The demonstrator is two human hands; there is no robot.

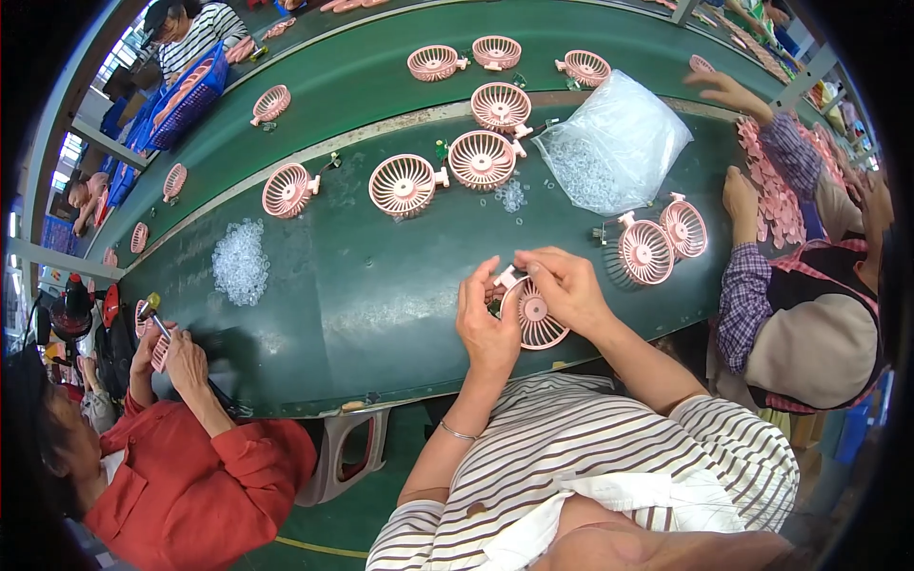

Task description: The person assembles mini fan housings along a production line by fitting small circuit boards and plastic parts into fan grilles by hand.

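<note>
Near the table's front edge, a round pink fan cage (540, 326) with radial ribs is between my two hands. My left hand (489, 328) is closed at its left side, by the pale neck piece (507, 278). My right hand (569, 293) grips the cage's upper right rim, with thumb and fingertips close to that neck. Whatever small part the fingertips may pinch is hidden. To the right, two more fan cages (646, 253) lie close together. Beyond my hands, several others, such as one fan cage (483, 160), rest with their necks pointing right.
A see-through bag (617, 143) of small clear pieces lies at the back right; a loose heap (241, 263) lies left. Behind runs a green conveyor belt (362, 84) carrying fan cages. Co-workers sit close by: a red sleeve (267, 457) left, a checked sleeve (745, 295) right.
</note>
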